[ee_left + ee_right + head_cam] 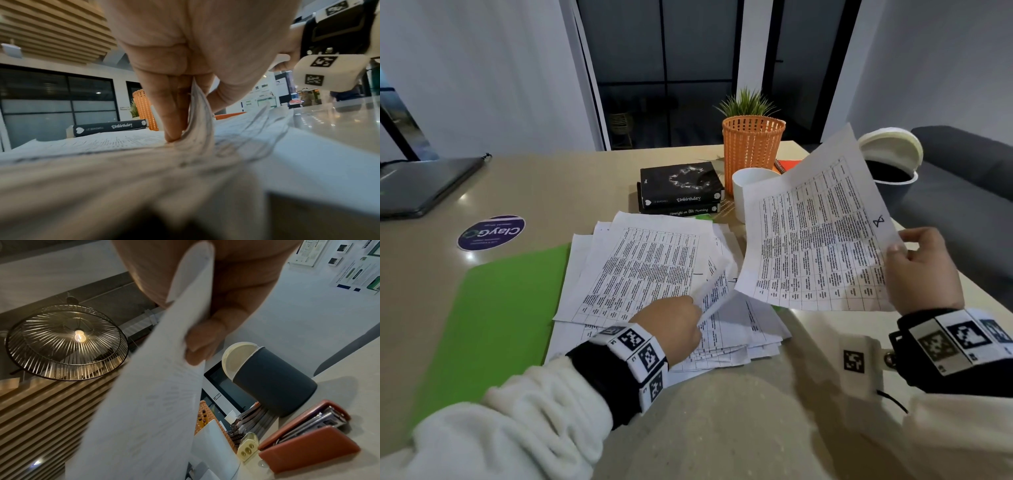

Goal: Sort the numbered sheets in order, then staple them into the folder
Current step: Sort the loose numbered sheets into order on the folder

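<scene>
Our right hand (923, 270) pinches one printed sheet (815, 236) by its right edge, raised above the table (585, 178). Our left hand (671, 325) pinches curled sheet corners on the loose pile (640, 270), just right of the green folder (493, 318); the stapler (308, 439) lies at the far right.

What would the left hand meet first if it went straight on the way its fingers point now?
The left hand already pinches a lifted sheet edge of the paper pile. Going on, it would likely slide across that pile toward the stacked black books; depth is hard to judge.
</scene>
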`<action>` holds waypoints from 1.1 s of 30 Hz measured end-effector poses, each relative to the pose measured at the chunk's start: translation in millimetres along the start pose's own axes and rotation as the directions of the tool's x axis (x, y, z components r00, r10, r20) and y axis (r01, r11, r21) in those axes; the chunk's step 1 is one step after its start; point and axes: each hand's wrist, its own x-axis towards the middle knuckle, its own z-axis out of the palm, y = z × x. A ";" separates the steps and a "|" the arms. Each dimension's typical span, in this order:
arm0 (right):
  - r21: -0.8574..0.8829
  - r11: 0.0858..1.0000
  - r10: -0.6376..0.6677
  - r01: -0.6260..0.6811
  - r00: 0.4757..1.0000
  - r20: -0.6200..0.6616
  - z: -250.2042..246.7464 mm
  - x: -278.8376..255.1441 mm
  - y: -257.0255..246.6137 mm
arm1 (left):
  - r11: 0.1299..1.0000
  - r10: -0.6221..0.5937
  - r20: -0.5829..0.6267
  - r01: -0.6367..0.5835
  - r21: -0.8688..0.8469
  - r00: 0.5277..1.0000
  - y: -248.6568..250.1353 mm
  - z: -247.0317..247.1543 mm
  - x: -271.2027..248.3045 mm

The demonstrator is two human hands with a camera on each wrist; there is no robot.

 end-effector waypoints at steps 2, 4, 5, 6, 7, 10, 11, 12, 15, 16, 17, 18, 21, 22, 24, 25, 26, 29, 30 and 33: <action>0.002 1.000 0.001 -0.001 1.000 -0.005 -0.8 -0.2 -1.1 | 0.999 0.005 -0.021 -0.005 -0.035 1.000 -3.8 -3.5 -1.6; 0.009 1.000 -0.001 0.001 1.000 -0.019 -2.3 -0.4 -1.8 | 0.999 0.008 -0.048 -0.010 -0.052 0.999 -7.5 -6.3 -3.7; 0.014 1.000 -0.001 0.001 1.000 -0.024 -3.2 -1.1 -2.7 | 0.998 0.002 -0.060 -0.006 -0.062 0.998 -9.6 -7.2 -4.6; 0.017 1.000 0.000 0.000 1.000 -0.024 -3.5 -1.5 -3.1 | 0.997 -0.007 -0.070 0.002 -0.075 0.998 -11.9 -7.8 -5.3; 0.019 1.000 0.002 -0.002 1.000 -0.020 -3.7 -2.2 -3.8 | 0.996 -0.016 -0.081 0.009 -0.088 0.997 -14.0 -8.1 -6.0; 0.028 1.000 0.003 -0.003 1.000 0.010 -2.1 -4.3 -6.2 | 0.995 -0.010 -0.109 -0.001 -0.098 0.994 -15.7 -10.5 -9.1; 0.030 1.000 -0.002 0.001 1.000 0.023 -1.6 -5.3 -7.3 | 0.993 -0.016 -0.124 0.002 -0.115 0.992 -16.1 -12.7 -10.8; 0.035 0.999 -0.007 0.006 0.999 0.033 -1.0 -5.6 -8.0 | 0.989 -0.035 -0.145 0.014 -0.148 0.989 -17.1 -15.6 -12.7; 0.058 0.998 -0.015 0.011 0.997 0.072 0.5 -7.9 -11.3 | 0.962 -0.129 -0.241 0.062 -0.267 0.962 -27.2 -25.7 -18.0; 0.061 0.998 -0.015 0.010 0.996 0.085 1.8 -8.2 -11.8 | 0.951 -0.165 -0.275 0.078 -0.300 0.947 -32.5 -28.8 -19.2; 0.064 0.998 -0.014 0.007 0.995 0.097 3.1 -9.2 -12.4 | 0.937 -0.208 -0.308 0.098 -0.336 0.928 -37.6 -33.0 -20.7; 0.067 0.998 -0.007 0.000 0.994 0.109 5.1 -9.7 -12.4 | 0.921 -0.252 -0.344 0.115 -0.372 0.904 -42.6 -37.9 -21.8; 0.062 0.997 0.025 -0.035 0.988 0.156 11.1 -12.4 -12.4 | 0.898 -0.330 -0.464 0.121 -0.424 0.822 -54.6 -56.8 -24.9; 0.057 0.997 0.040 -0.051 0.984 0.174 13.7 -12.7 -12.0 | 0.899 -0.339 -0.504 0.117 -0.421 0.795 -57.4 -63.3 -26.1; 0.050 0.996 0.064 -0.076 0.975 0.211 21.8 -13.5 -12.3 | 0.901 -0.355 -0.570 0.108 -0.420 0.741 -60.7 -74.1 -28.6; 0.046 0.995 0.074 -0.087 0.970 0.233 27.2 -13.2 -12.1 | 0.902 -0.355 -0.593 0.100 -0.419 0.723 -61.1 -78.2 -30.1; 0.043 0.994 0.085 -0.100 0.961 0.264 34.2 -13.5 -12.3 | 0.907 -0.344 -0.611 0.084 -0.412 0.713 -61.1 -80.6 -31.2; 0.044 0.991 0.097 -0.124 0.913 0.396 59.7 -18.5 -15.3 | 0.936 -0.260 -0.610 0.040 -0.350 0.748 -56.9 -81.5 -33.8; 0.036 0.993 0.084 -0.111 0.894 0.441 67.8 -21.2 -17.7 | 0.945 -0.228 -0.601 0.026 -0.326 0.766 -54.7 -79.9 -33.5; 0.046 0.996 0.036 -0.077 0.820 0.572 88.6 -28.8 -28.0 | 0.967 -0.129 -0.557 -0.022 -0.255 0.820 -43.8 -73.0 -32.5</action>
